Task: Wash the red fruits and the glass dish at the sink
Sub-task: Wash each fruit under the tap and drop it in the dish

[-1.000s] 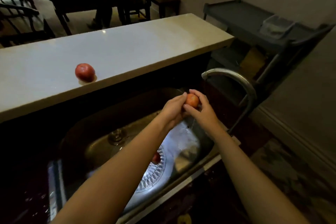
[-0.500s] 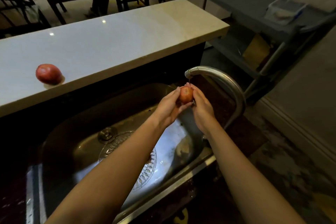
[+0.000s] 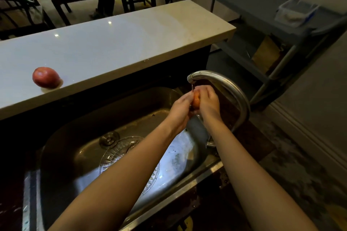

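Head view: hands pressed closer together than half a second ago. Left hand and right hand curl their fingers round a red fruit under the faucet. Glass dish lies in the sink, at 7 o'clock from the hands. Second fruit sits on the counter, at 9 o'clock.

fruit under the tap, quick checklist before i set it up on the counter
1. Grip on the small fruit: ok, the left hand and the right hand both cup it.
2. Under the water: ok, a thin stream from the faucet lands on it.
3. Rinsed all round: cannot tell, the hands cover most of it.
4. Free spot on the counter: ok, bare surface lies right of the other red fruit.
5. Glass dish done: not ok, it lies in the sink under the left forearm, no hand on it.
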`<state>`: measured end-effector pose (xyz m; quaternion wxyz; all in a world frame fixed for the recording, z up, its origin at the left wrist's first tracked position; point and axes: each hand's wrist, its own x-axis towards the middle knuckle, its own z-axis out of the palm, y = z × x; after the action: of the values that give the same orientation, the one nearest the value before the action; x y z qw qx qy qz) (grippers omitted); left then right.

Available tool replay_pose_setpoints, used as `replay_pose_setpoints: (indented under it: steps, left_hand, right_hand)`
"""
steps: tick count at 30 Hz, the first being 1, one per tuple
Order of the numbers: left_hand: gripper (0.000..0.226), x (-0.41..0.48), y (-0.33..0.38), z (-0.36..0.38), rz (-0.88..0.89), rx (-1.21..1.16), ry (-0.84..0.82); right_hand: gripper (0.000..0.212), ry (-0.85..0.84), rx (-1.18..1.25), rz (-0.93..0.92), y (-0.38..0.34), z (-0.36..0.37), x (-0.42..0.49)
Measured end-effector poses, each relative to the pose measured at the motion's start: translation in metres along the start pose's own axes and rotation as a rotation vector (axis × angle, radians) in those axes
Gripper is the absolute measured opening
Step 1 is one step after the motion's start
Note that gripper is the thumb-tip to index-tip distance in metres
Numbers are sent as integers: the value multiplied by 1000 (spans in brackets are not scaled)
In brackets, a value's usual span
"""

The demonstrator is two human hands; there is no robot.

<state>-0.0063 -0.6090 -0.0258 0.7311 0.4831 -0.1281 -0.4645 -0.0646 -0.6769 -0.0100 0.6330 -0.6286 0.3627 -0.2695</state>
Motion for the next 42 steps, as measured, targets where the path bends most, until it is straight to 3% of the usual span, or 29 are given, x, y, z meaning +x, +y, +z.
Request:
replay_pose_setpoints:
  steps: [2,7,9,13,18,22,24,26,29,31,34,36,40,42]
  left_hand:
    - [31,-2,-2,3,4,15,1]
    - [47,1,10,5,-110,16,142]
    - [47,0,13,8,-126,52,103]
    - [27,1,19,13,-134,-28,68]
    - [40,7,27,16,-149,8,188]
    - [22,3,14,30,-94,56,199]
    - [19,1,12,31,-42,139,173]
    - [24,2,19,26,27,369,237]
    - [31,0,28,12,339,1092,363]
    - [30,-5,31,8,534,1320,223]
    - [37,-5,28,-3,571,1523,-23]
    - [42,-3,28,-14,498,1506,-52]
    - [49,-6,31,-19,321,1156,-80]
    - [48,-7,32,-15,210,960,-11]
  right_hand:
    - [20,12,7,28,-1,0,4]
    - [17,-269,-251,-129,11,4,-6]
    - [23,-207,-240,-122,9,8,-3]
    - [42,-32,-129,106,-3,14,10]
    - [31,-183,-274,-123,7,16,-1]
    - [32,72,62,189,1,10,10]
    - [31,52,177,281,-3,9,13]
    - [32,-41,182,322,-3,17,11]
    - [32,-52,282,349,-2,26,2]
    - [34,-7,411,421,-2,20,0]
    - [38,-134,463,464,-2,5,5]
    - [36,-235,383,445,-1,2,8]
    - [36,-126,121,300,10,24,12]
    - [29,-103,76,193,19,30,9]
